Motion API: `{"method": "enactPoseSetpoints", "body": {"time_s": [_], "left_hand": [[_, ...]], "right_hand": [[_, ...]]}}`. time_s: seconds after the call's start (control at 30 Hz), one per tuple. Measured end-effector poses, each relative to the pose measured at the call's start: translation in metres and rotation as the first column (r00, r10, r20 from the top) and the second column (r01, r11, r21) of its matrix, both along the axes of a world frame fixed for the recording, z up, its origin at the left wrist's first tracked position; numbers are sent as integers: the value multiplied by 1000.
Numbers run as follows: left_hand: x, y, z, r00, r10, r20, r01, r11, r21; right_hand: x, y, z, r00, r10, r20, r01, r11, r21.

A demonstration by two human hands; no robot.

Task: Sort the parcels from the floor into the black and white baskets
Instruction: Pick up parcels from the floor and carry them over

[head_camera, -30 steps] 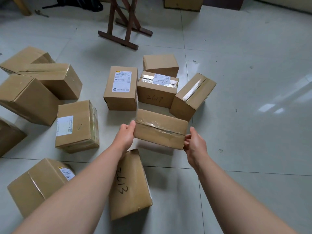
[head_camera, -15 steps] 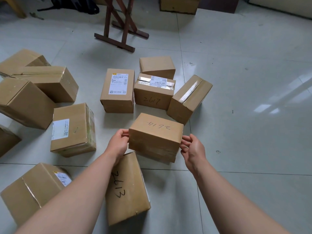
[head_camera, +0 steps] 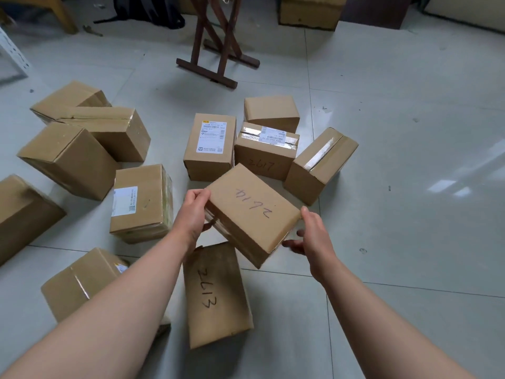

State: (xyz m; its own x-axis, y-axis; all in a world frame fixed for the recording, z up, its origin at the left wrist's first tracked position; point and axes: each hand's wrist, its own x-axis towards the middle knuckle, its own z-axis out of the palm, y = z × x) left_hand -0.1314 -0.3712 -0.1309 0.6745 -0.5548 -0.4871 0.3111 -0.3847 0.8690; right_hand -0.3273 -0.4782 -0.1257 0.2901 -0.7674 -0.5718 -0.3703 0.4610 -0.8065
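Note:
I hold a brown cardboard parcel (head_camera: 252,212) above the floor, tilted, with "2614" handwritten on its upper face. My left hand (head_camera: 192,214) grips its left end, thumb on top. My right hand (head_camera: 310,235) holds its right corner, fingers under it. Below it on the floor lies a parcel marked "2613" (head_camera: 217,294). Behind it stand a parcel marked "2617" (head_camera: 265,153), a labelled one (head_camera: 210,144) and a taped one (head_camera: 319,164). No basket is in view.
Several more brown parcels lie on the grey tiled floor to the left (head_camera: 140,202) (head_camera: 68,158) (head_camera: 82,280). A dark wooden stand (head_camera: 218,58) is at the back centre, a box (head_camera: 308,10) behind it. Bare tiles (head_camera: 410,187) stretch to the right.
The held parcel has been turned so that the face with the written number points up, and it has been lifted and tilted. Both hands shifted their grip on it.

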Motion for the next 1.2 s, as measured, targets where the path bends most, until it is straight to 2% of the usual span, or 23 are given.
{"method": "enactPoseSetpoints", "body": {"time_s": [0.07, 0.13, 0.27, 0.37, 0.47, 0.6, 0.67, 0.77, 0.83, 0.93, 1.0, 1.2], "left_hand": [[2, 8, 15, 1000, -2, 26, 3, 1000, -8], [0, 19, 27, 999, -8, 49, 9, 1000, -16], [-11, 53, 31, 1000, -28, -5, 28, 998, 57], [-16, 77, 25, 999, 9, -43, -5, 995, 100], [-17, 92, 22, 1000, 2, -17, 0, 993, 119], [-24, 106, 16, 996, -31, -78, 40, 992, 118], [-25, 111, 13, 989, -10, -145, 33, 986, 162], [-26, 119, 11, 940, 119, -319, -49, 974, 219], [-28, 125, 2, 901, 158, -404, -50, 963, 265], [-37, 130, -10, 866, 88, -492, 59, 960, 275], [-41, 127, -14, 859, 59, -508, 72, 969, 235], [-24, 99, -7, 932, 10, -361, 50, 987, 155]], "right_hand": [[-1, 8, 10, 994, 109, -33, -108, 994, 14], [-1, 17, 20, 968, 246, -46, -241, 966, 92], [-7, 31, 37, 828, 554, -85, -522, 818, 241], [-8, 39, 35, 755, 652, -74, -595, 728, 342], [-5, 50, 31, 723, 689, -55, -613, 676, 408], [-3, 54, 21, 599, 765, -235, -678, 641, 360], [0, 55, 14, 638, 719, -276, -664, 695, 275], [5, 55, -4, 751, 635, -181, -579, 766, 280], [7, 59, -16, 785, 614, -85, -557, 758, 338], [12, 67, -30, 780, 624, 46, -585, 701, 408], [15, 69, -31, 775, 628, 75, -598, 689, 411], [40, 58, -19, 898, 381, 220, -436, 837, 330]]}}
